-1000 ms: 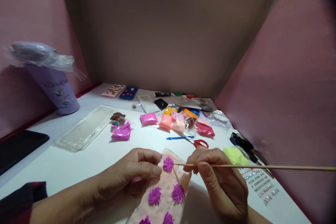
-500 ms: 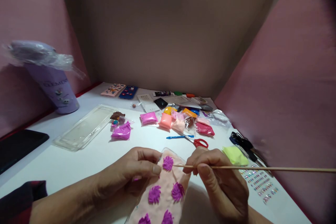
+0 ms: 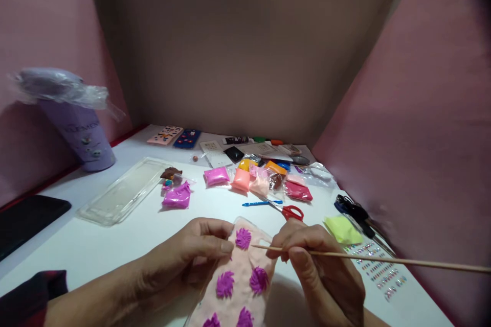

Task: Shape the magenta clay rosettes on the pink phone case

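Note:
My left hand [image 3: 201, 250] grips the left edge of a phone case [image 3: 238, 265], thumb on top. Pale peach clay covers the case, and several purple clay flowers sit on it, one purple flower [image 3: 243, 238] near the top end. In my right hand [image 3: 318, 263] a long thin wooden stick [image 3: 383, 259] is pinched between thumb and fingers. The stick's pointed tip is just right of the top flower, over the peach clay; whether it touches I cannot tell. Its other end runs out past the right edge of view.
Beyond the hands lie red-handled scissors [image 3: 292, 212], a blue clay tool [image 3: 261, 204] and several clay packets [image 3: 241, 180]. At left are a clear case [image 3: 123, 191], a black phone [image 3: 34, 222] and a purple tumbler [image 3: 82, 133]. Yellow clay [image 3: 343, 230] and gem stickers [image 3: 379, 268] lie right.
The stick's tip has backed off from the top flower's edge, slightly right and down, and the stick's far end has dipped. My left hand still holds the case.

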Available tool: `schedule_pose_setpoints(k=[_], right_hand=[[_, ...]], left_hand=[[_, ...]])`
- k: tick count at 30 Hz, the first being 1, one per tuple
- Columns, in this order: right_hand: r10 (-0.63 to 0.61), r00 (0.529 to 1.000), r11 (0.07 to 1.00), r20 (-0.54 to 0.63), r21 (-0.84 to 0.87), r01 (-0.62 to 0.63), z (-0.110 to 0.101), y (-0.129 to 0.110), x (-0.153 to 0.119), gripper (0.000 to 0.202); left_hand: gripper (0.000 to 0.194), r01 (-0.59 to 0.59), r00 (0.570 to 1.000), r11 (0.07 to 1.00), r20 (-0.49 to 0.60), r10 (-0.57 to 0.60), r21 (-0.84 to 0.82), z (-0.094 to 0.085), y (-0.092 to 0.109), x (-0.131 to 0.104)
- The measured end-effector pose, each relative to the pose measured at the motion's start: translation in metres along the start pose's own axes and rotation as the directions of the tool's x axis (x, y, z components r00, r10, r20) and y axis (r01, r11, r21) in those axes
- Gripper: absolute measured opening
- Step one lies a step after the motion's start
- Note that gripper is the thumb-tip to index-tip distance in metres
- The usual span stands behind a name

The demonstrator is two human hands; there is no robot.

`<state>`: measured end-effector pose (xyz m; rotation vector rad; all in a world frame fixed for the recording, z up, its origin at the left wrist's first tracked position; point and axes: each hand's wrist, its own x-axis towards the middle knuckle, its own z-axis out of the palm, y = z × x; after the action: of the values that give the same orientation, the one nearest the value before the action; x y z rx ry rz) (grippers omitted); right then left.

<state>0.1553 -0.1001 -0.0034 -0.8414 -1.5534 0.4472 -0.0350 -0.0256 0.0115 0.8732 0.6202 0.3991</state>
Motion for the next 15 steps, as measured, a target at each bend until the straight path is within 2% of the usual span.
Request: schedule_pose_setpoints(k=[15], right_hand=[[-0.053,0.997,0.999,0.053,-0.006,0.053,-0.0010,0.0026,-0.0011,0.017]], left_hand=[[0.022,-0.026,0.999,1.000,0.034,0.026,-0.005,-0.0025,-0.0013,0.0017]])
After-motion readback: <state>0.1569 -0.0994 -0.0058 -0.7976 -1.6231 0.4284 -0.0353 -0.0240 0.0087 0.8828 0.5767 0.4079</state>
